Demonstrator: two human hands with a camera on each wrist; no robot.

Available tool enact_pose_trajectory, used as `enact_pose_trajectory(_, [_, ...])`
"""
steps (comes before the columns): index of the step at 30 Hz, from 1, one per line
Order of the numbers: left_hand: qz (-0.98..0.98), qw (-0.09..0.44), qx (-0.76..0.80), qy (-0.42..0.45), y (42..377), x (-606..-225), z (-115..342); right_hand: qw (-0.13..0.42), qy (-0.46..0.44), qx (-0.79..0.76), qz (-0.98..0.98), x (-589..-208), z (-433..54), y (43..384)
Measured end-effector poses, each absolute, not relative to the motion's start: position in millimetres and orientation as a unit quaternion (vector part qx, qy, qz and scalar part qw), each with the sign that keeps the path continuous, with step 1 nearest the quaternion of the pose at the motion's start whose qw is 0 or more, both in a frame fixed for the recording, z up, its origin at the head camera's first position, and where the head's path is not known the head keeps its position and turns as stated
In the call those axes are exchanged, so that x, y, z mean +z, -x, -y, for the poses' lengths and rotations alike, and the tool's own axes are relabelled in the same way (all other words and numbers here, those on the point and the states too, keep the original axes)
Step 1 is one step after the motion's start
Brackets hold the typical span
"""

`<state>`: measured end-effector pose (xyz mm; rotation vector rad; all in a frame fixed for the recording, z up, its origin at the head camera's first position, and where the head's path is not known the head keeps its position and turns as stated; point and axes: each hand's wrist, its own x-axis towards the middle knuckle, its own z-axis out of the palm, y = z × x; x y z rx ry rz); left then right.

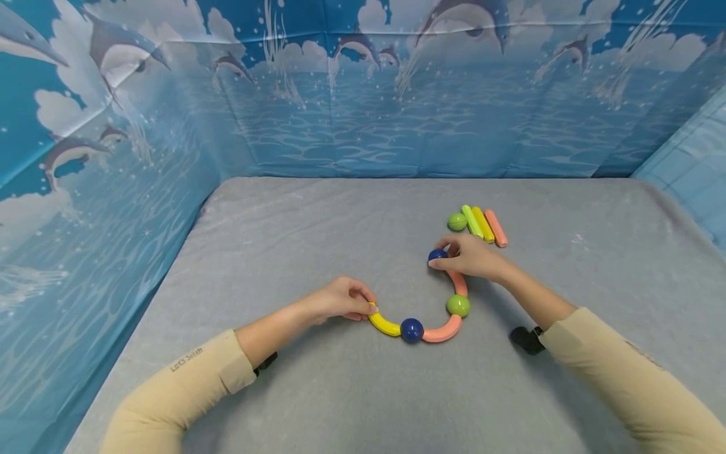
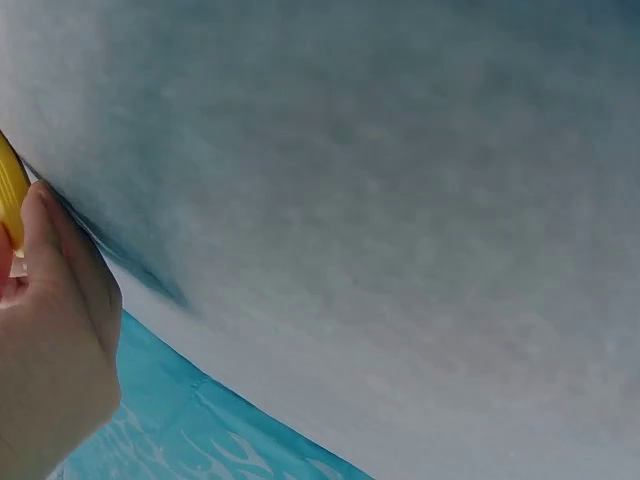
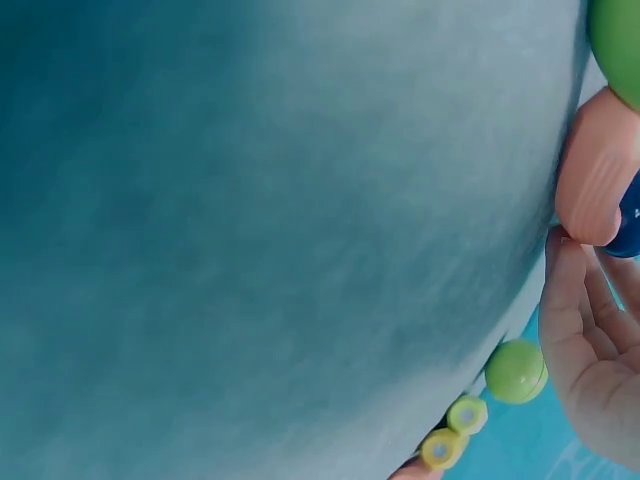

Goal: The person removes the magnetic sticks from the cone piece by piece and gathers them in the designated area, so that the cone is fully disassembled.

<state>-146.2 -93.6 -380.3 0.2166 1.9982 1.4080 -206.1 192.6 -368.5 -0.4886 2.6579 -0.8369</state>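
Observation:
A curved chain of toy pieces lies on the grey cloth in the head view. My left hand (image 1: 343,297) pinches the free end of its yellow curved stick (image 1: 384,325). From there follow a dark blue ball (image 1: 411,330), a salmon curved stick (image 1: 444,331), a green ball (image 1: 458,306) and another salmon curved stick (image 1: 460,285). At the far end, my right hand (image 1: 473,255) holds a second blue ball (image 1: 437,255) between thumb and fingers. In the right wrist view, that ball touches the salmon stick (image 3: 592,175). Only part of the yellow stick (image 2: 12,190) shows in the left wrist view.
Beyond my right hand lie a loose green ball (image 1: 457,221), a light green stick (image 1: 472,222), a yellow stick (image 1: 483,225) and a salmon stick (image 1: 496,228), side by side. Blue dolphin-print curtains (image 1: 351,126) hang behind and beside the grey-covered surface (image 1: 317,221).

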Motion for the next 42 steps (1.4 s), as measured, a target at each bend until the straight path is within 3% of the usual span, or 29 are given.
enact_pose_trajectory(23, [-0.752, 0.294, 0.59, -0.007, 165.6, -377.6, 118.9, 0.216, 0.057, -0.372, -0.901, -366.5, -229.1, 189.9])
enact_pose_trajectory(42, [-0.779, 0.275, 0.564, 0.011, 167.6, -376.6, 128.6, 0.237, 0.069, -0.364, -0.898, -368.9, -239.6, 183.1])
